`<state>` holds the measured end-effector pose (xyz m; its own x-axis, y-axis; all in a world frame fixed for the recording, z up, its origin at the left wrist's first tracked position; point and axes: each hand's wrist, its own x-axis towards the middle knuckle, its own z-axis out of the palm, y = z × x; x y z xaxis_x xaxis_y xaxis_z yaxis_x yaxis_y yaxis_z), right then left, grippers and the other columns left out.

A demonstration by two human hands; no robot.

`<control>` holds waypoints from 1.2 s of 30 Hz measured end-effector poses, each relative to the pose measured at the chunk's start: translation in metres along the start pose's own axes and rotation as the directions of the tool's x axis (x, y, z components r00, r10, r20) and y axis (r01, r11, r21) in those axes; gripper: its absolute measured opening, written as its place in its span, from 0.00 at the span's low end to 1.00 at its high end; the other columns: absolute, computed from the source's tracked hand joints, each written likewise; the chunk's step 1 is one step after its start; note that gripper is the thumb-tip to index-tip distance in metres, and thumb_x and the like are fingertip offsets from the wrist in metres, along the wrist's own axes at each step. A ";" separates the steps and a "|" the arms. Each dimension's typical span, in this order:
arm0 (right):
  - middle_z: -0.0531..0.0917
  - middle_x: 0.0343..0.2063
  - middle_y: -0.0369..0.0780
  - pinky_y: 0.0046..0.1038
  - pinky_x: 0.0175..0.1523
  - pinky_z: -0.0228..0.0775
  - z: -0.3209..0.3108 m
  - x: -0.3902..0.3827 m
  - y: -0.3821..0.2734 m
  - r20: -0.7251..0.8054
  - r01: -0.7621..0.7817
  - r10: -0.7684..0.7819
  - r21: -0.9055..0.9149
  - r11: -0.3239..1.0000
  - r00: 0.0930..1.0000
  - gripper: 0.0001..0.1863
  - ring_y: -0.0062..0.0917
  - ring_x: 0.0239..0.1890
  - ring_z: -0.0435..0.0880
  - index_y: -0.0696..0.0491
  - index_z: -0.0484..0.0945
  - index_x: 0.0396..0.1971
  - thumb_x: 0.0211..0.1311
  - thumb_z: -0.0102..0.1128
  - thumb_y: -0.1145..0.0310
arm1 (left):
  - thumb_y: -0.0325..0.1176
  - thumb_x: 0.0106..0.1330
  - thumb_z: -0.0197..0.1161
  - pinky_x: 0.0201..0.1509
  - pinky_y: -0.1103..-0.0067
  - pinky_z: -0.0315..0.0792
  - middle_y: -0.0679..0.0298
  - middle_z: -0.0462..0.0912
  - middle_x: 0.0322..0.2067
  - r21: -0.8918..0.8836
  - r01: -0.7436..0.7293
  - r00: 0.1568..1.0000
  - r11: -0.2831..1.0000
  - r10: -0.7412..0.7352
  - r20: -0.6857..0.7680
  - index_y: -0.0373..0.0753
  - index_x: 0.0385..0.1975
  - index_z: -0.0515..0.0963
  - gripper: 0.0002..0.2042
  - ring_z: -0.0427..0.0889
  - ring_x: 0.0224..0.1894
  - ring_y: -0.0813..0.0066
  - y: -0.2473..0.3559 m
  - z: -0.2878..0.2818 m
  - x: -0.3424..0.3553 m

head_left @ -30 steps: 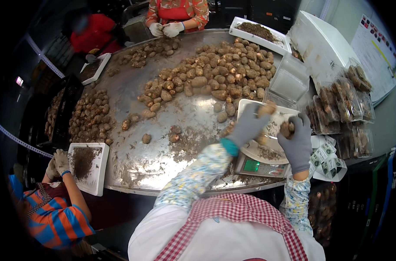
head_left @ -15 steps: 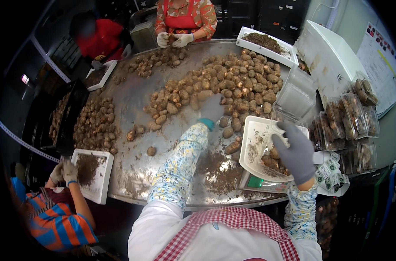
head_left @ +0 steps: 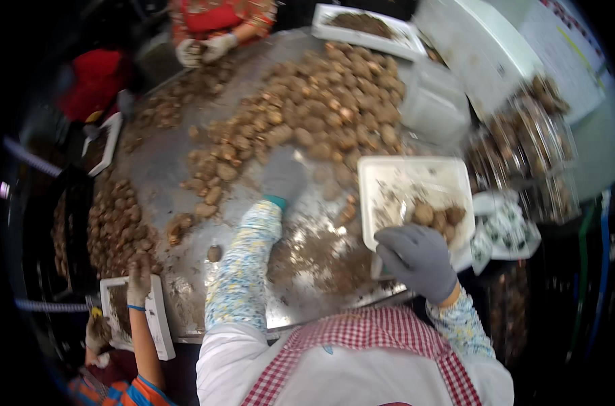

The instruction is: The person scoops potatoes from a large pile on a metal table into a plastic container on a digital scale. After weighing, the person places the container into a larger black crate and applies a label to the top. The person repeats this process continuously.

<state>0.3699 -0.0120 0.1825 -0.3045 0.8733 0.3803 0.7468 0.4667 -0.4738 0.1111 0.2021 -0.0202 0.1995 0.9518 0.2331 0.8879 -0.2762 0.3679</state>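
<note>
My left hand (head_left: pixel 285 174), in a grey glove with a teal cuff, is smeared by motion at the near edge of a big heap of brown taro roots (head_left: pixel 321 101). Its fingers cannot be made out. My right hand (head_left: pixel 419 262), also grey-gloved, is over the near right edge of a white tray (head_left: pixel 378 169), fingers stretched out and nothing visible in them. Several taro roots (head_left: pixel 439 218) lie together in the tray's right part, beyond that hand. A clear box seems to surround them, but blur hides its edges. Loose dirt specks the tray floor.
Stacked clear boxes (head_left: pixel 437 101) stand right of the heap, with filled boxes (head_left: pixel 530 142) farther right. A label strip (head_left: pixel 507 227) lies beside the tray. Co-workers' gloved hands (head_left: pixel 139 281) are at the left and at the far side (head_left: pixel 206 49). Dirt covers the metal table (head_left: pixel 307 298) before me.
The whole view has shifted. My left hand has drawn back from the heap. My right hand has moved from the tray's right side to its near edge. The left co-worker's hand now reaches farther out.
</note>
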 end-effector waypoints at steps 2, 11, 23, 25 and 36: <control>0.86 0.34 0.42 0.30 0.38 0.76 -0.015 -0.020 0.012 -0.120 -0.054 0.048 -0.047 0.997 0.992 0.10 0.34 0.34 0.85 0.55 0.82 0.39 0.56 0.65 0.72 | 0.39 0.65 0.54 0.65 0.63 0.66 0.46 0.74 0.57 0.013 0.211 0.972 0.977 -0.209 -0.111 0.34 0.62 0.66 0.26 0.72 0.60 0.49 0.005 -0.013 0.004; 0.86 0.35 0.39 0.20 0.43 0.75 -0.065 -0.086 0.052 -0.536 -0.426 0.497 0.260 0.866 0.683 0.09 0.19 0.37 0.85 0.62 0.81 0.43 0.65 0.58 0.78 | 0.57 0.58 0.65 0.55 0.62 0.76 0.43 0.80 0.52 0.041 0.331 0.934 0.943 -0.334 0.126 0.36 0.64 0.65 0.39 0.82 0.52 0.48 -0.011 -0.019 0.049; 0.85 0.31 0.38 0.19 0.38 0.72 -0.049 -0.133 0.095 -0.404 -0.453 0.644 0.475 0.755 0.650 0.11 0.15 0.32 0.81 0.62 0.82 0.42 0.65 0.60 0.72 | 0.53 0.56 0.70 0.45 0.74 0.80 0.53 0.78 0.51 -0.478 -0.070 0.886 0.876 0.275 0.374 0.36 0.61 0.70 0.37 0.85 0.41 0.64 0.254 -0.096 -0.045; 0.85 0.31 0.38 0.20 0.38 0.72 -0.056 -0.142 0.096 -0.430 -0.499 0.646 0.412 0.762 0.631 0.10 0.15 0.32 0.81 0.62 0.82 0.42 0.65 0.60 0.72 | 0.54 0.56 0.70 0.46 0.74 0.80 0.52 0.78 0.52 -0.251 -0.155 0.888 0.955 0.246 0.387 0.36 0.61 0.71 0.37 0.85 0.42 0.63 0.272 -0.098 -0.042; 0.85 0.34 0.39 0.20 0.46 0.77 -0.092 -0.180 0.113 -0.392 -0.414 0.764 0.667 0.619 0.512 0.11 0.18 0.37 0.84 0.62 0.81 0.44 0.69 0.57 0.72 | 0.32 0.67 0.61 0.48 0.68 0.80 0.60 0.78 0.46 -0.755 -0.340 0.939 0.560 0.242 -0.243 0.35 0.53 0.75 0.16 0.79 0.48 0.69 0.237 -0.087 -0.032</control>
<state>0.5634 -0.1296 0.1331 0.6466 0.7491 0.1440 0.1938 0.0212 -0.9808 0.2789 0.0949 0.1383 0.3020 0.7948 0.5264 0.1168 -0.5789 0.8070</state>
